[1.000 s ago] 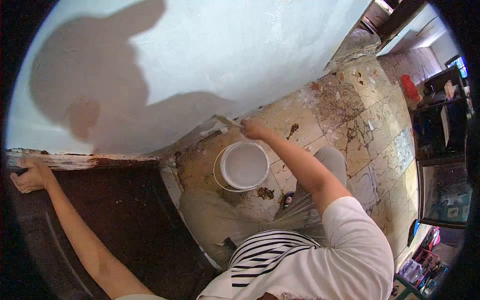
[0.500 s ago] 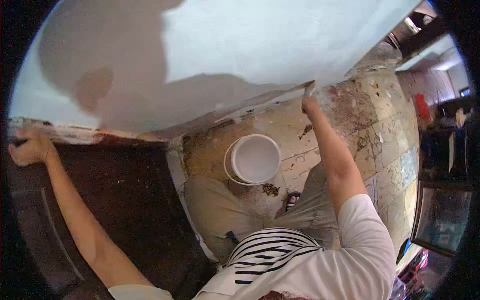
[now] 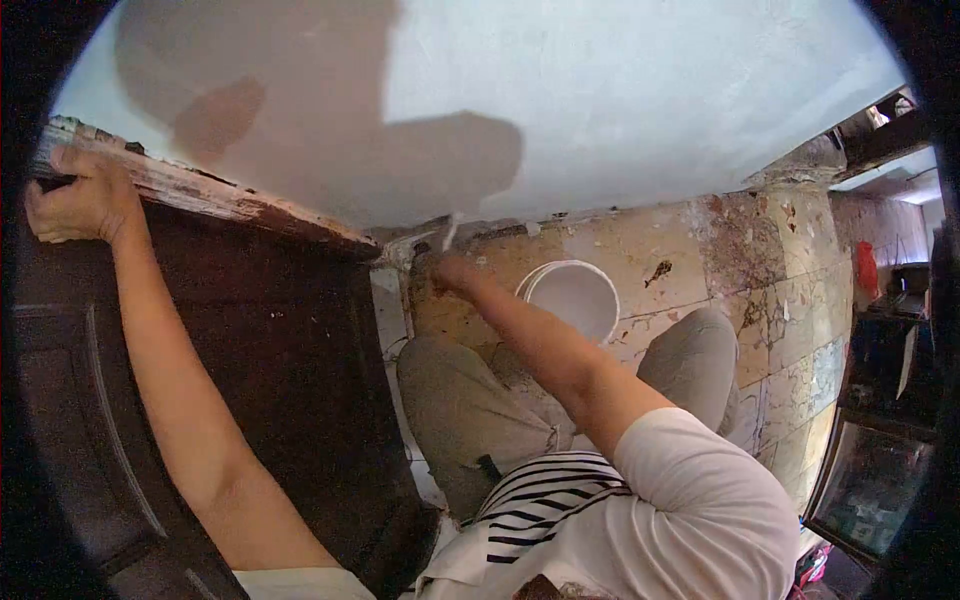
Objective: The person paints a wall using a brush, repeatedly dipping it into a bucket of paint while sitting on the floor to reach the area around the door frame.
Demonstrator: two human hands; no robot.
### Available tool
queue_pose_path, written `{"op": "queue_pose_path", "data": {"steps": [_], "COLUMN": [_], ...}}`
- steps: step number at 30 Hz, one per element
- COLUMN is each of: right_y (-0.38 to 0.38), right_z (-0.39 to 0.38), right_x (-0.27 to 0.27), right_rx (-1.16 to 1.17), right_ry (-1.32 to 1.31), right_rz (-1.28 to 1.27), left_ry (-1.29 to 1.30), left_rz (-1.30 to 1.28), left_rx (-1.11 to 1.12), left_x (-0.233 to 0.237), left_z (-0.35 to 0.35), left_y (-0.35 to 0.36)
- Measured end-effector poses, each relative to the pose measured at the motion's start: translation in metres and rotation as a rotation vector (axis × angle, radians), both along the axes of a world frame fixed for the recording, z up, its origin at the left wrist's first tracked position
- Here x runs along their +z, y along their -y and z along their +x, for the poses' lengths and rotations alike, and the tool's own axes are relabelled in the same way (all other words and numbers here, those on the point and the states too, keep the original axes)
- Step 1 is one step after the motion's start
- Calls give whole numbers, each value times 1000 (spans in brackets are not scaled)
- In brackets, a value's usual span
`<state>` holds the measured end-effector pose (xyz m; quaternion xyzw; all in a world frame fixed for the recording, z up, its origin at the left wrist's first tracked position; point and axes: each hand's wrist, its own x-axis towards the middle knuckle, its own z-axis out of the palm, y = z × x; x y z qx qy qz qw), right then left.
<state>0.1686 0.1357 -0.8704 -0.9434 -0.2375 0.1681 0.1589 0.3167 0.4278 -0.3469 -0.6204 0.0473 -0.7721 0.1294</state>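
Observation:
At the far left, my left hand [image 3: 85, 195] grips the edge of the dark wooden door [image 3: 260, 290], beside the worn, paint-streaked frame [image 3: 215, 195]. Its fingertips are partly hidden in shadow. My right hand [image 3: 455, 272] is closed around what looks like a paintbrush [image 3: 450, 232], low by the foot of the white wall [image 3: 640, 100]. Motion blurs this hand and the pale tool. Just right of the right forearm stands a white bucket [image 3: 575, 295] with pale contents, partly covered by the arm.
Worn, stained floor tiles [image 3: 780, 290] run along the wall. My bent knees [image 3: 690, 360] are on either side of the bucket's near side. A glass-fronted dark cabinet [image 3: 870, 480] and a red bag [image 3: 866, 268] are at the right. Shadows fall across the wall.
My right hand has swept left along the wall's base with the tool, from beyond the bucket to near the door frame's corner. My left hand keeps its hold; the view has shifted.

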Motion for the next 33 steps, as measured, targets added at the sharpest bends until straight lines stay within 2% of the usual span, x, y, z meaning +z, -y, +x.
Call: {"op": "queue_pose_path", "data": {"steps": [2, 3, 4, 5, 8, 10, 12, 14, 16, 17, 18, 20, 22, 23, 24, 25, 26, 28, 29, 32, 33], "right_y": [-12, -12, -6, 1, 57, 118, 196, 254, 343, 368, 393, 444, 492, 508, 522, 528, 525, 509, 498, 477, 470], "right_z": [0, 1, 3, 5, 7, 6, 31, -19, -36, -47, -65, -94, -115, -126, -137, -144, -147, -158, -163, -168, -171], "right_x": [-42, -67, -65, -62, -23, 1, -94, 57, 23, 32, 74, 69, 46, 29, 12, 5, 16, 38, 48, 69, 72], "right_rx": [14, -84, -186, -192, -268, -333, 136, -501, -553, -660, -538, -932, -1103, -1112, -1290, -1464, -1469, -1648, -1618, -1600, -1531], "right_ry": [6, -113, -228, -225, -62, 49, 131, -126, -68, -32, -117, -42, -52, -48, -70, -90, -82, -287, -275, -343, -286], "right_rz": [-11, 75, 163, 158, 117, 76, -239, 114, 176, 90, -28, 98, 66, 72, 210, 353, 359, 831, 927, 978, 994], "left_ry": [18, -7, -29, -27, 23, 5, -8, -90, -119, -63, -6, -55, 37, 33, 39, 31, 25, 41, 46, 56, 64], "left_rz": [-30, -30, -31, -36, -52, 94, -23, -80, -67, -24, 19, -15, 41, 57, 58, 11, -37, -48, -33, -14, -17], "left_rx": [-48, -44, -43, -48, -36, 5, 23, 114, 83, 39, -4, -34, -3, -31, -38, -12, 15, -5, -45, -116, -148], "left_x": [-4, -4, -4, -4, -2, 9, -8, -15, -7, -6, -5, -5, -1, 5, 5, 0, -4, -7, -6, -5, -5], "left_z": [3, 4, 7, 8, 14, 18, 24, 29, 8, 1, -3, -3, -7, -13, -13, -7, -5, -6, -13, -28, -29], "left_y": [-1, -6, -10, -11, -21, -38, -41, -53, -17, -2, 7, 7, 14, 25, 24, 17, 17, 24, 35, 59, 63]}}
